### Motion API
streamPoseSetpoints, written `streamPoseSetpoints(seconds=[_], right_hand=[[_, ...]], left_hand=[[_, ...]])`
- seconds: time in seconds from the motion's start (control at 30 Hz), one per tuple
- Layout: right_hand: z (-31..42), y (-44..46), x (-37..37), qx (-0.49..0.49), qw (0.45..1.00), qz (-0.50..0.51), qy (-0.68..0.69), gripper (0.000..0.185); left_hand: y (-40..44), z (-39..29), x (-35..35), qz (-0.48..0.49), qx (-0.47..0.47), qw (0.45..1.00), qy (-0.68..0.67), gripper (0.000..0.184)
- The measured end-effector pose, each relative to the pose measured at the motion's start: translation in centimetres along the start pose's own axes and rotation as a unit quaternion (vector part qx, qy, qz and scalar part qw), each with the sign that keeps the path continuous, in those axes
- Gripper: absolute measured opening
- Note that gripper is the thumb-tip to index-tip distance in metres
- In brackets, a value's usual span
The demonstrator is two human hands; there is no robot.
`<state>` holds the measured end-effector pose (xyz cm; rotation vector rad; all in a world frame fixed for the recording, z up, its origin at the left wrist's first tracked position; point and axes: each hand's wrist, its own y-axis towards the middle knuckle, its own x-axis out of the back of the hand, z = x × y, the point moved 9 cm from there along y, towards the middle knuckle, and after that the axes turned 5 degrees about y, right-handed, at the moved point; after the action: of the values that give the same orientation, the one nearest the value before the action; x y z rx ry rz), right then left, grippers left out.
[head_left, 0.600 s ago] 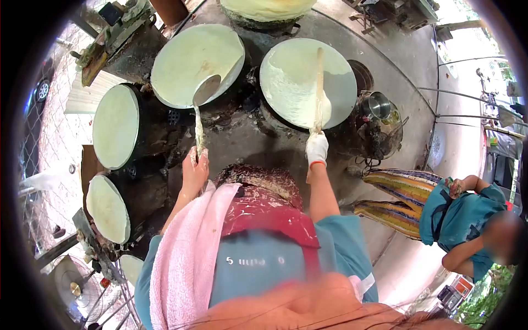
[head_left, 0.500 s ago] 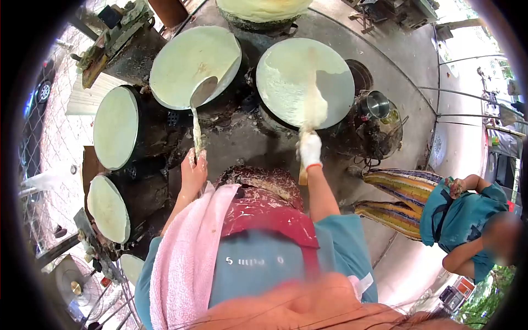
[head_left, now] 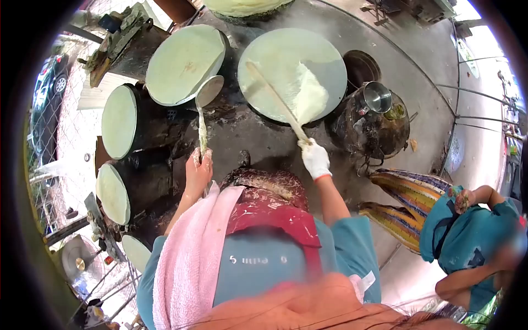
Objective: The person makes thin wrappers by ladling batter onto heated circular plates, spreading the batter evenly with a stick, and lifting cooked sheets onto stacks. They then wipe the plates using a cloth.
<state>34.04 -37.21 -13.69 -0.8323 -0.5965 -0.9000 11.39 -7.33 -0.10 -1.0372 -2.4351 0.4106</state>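
Note:
My left hand point(head_left: 199, 168), smeared with batter, is closed round the handle of a metal ladle point(head_left: 210, 91). The ladle's bowl is raised near the lower right edge of a round griddle point(head_left: 184, 63) covered by a pale sheet of batter. In a white glove, my right hand point(head_left: 315, 159) grips a long flat wooden spreader point(head_left: 275, 98). The spreader slants up and left across another round griddle point(head_left: 333, 60). A thick white mound of batter point(head_left: 311, 98) lies to the right of the spreader, and a thinner pale film coats the griddle's left part.
More round griddles point(head_left: 119, 122) with pale sheets line the left side, and another point(head_left: 247, 8) stands at the top. A metal pot point(head_left: 377, 97) sits on a sooty drum point(head_left: 374, 132) to the right. A person in a teal shirt point(head_left: 473, 242) is at far right.
The spreader has swung from nearly upright to a leftward slant, and the batter has gathered into a mound on its right. The ladle has tilted slightly, still in my left hand.

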Motion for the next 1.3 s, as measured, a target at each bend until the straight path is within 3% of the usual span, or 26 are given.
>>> streamPoseSetpoints(seconds=[0.03,0.07,0.17,0.23,0.3,0.37,0.4,0.43,0.5,0.53,0.63,0.7,0.77,0.83,0.87,0.9,0.97,1.1,1.17,1.23,1.3], right_hand=[[-1.4,0.1,0.9,-0.050,0.997,0.020,-0.046,0.034],[-2.7,1.2,2.4,-0.038,0.997,-0.031,-0.050,0.037],[-4.3,6.5,6.2,-0.060,0.995,-0.049,-0.059,0.043],[-3.4,7.8,8.1,-0.041,0.993,-0.103,0.030,0.040],[-4.4,6.7,4.7,-0.060,0.987,-0.024,0.148,0.040],[-3.4,2.7,2.9,0.039,0.996,0.017,0.079,0.044],[-4.8,2.2,2.6,0.018,0.998,0.032,0.060,0.044],[-6.0,2.1,2.9,-0.003,0.998,0.049,0.041,0.043],[-7.8,5.2,6.1,0.000,1.000,-0.010,0.001,0.049],[-7.3,7.2,8.1,-0.007,0.999,-0.023,-0.025,0.049],[-6.0,13.2,10.6,0.019,0.998,-0.063,0.011,0.044],[-4.6,12.8,10.4,0.066,0.994,-0.068,0.063,0.042],[-6.1,9.9,7.1,0.033,0.992,0.039,0.119,0.042],[-6.7,6.4,7.5,0.036,0.990,0.059,0.126,0.043],[-10.6,7.8,6.4,0.010,0.998,0.054,0.010,0.046],[-10.7,8.8,7.6,0.002,0.997,0.068,0.020,0.050],[-9.8,13.0,10.2,0.027,0.999,0.001,0.036,0.054],[-3.4,23.1,14.0,0.077,0.987,-0.030,-0.135,0.051],[-0.4,26.3,14.8,0.102,0.983,-0.072,-0.135,0.051],[3.5,25.1,14.7,0.111,0.984,-0.092,-0.107,0.048],[6.7,19.1,14.3,0.187,0.977,-0.106,0.004,0.043]], left_hand=[[-0.4,-0.2,-0.5,-0.004,0.001,1.000,0.009,0.013],[-0.8,-0.5,-0.8,-0.013,0.009,1.000,0.013,0.012],[-1.4,-0.4,-2.4,-0.019,0.025,0.999,-0.017,0.012],[-1.7,-0.8,-3.6,-0.006,0.032,0.999,0.016,0.012],[-1.4,-1.5,-4.3,0.003,0.025,0.999,0.044,0.013],[-1.2,-1.4,-4.6,-0.001,0.009,0.998,0.062,0.013],[-0.9,-1.3,-4.5,-0.013,-0.028,0.995,0.091,0.013],[-1.0,-1.2,-4.6,-0.014,-0.002,0.997,0.075,0.013],[-1.4,-1.1,-4.8,-0.016,0.053,0.997,0.045,0.013],[-0.9,-0.6,-4.6,-0.018,0.024,0.998,0.059,0.013],[-1.1,-0.9,-5.3,-0.003,0.044,0.999,0.013,0.013],[-1.0,-1.5,-5.4,0.001,0.025,0.998,0.063,0.012],[-0.5,-1.5,-5.1,-0.005,0.000,0.996,0.087,0.013],[0.0,0.1,-4.5,-0.022,-0.025,0.995,0.092,0.015],[-0.5,-0.1,-5.0,-0.018,0.044,0.999,0.016,0.015],[-0.7,0.0,-4.9,-0.021,0.048,0.998,0.020,0.015],[-0.9,0.2,-4.7,-0.030,0.052,0.998,0.028,0.015],[-1.7,0.2,-4.4,-0.061,0.072,0.995,0.026,0.014],[-1.7,0.1,-4.5,-0.061,0.070,0.995,0.027,0.016],[-1.8,-0.3,-4.9,-0.054,0.074,0.995,0.031,0.016],[-1.5,-0.5,-5.2,-0.032,0.078,0.996,0.021,0.010]])
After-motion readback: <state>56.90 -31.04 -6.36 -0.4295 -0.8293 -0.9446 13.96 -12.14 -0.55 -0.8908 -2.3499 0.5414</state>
